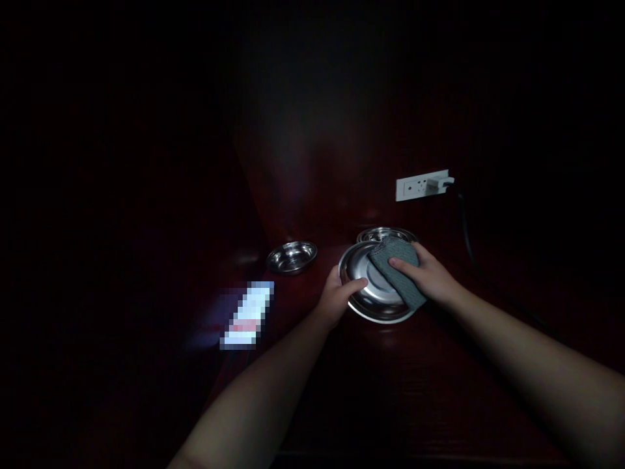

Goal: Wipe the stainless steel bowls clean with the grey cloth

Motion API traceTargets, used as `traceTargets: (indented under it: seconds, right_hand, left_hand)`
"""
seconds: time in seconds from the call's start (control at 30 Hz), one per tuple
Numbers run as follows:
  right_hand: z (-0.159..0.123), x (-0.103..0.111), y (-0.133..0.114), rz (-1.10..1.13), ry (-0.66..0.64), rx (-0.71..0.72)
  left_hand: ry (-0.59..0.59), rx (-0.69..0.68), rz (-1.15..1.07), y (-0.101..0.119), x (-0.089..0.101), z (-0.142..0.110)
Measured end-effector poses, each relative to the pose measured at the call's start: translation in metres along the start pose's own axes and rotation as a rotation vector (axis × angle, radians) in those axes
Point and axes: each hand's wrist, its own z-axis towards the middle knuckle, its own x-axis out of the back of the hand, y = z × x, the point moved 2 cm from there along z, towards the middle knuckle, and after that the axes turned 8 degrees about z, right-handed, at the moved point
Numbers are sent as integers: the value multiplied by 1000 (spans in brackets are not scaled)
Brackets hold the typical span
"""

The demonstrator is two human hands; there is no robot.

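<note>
A shiny steel plate is tilted up off a dark red wooden table. My left hand grips the plate's left rim, thumb lying across its inner face. My right hand presses a grey-green cloth onto the plate's upper right part, fingers wrapped over the cloth. The room is very dark.
A second steel plate lies just behind the held one. A small steel bowl sits to the left. A lit phone screen glows on the table further left. A white wall socket with a plug and dark cable is behind right.
</note>
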Motion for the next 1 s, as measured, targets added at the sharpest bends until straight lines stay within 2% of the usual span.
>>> traceTargets:
  seconds: [0.73,1.0]
  right_hand:
    - [-2,2,0,-73,6,47]
    - [-4,0,-5,-43,1,63]
  left_hand:
    - [22,-14,3,2,-1,-3]
    - [-17,-47,-8,2,0,-2]
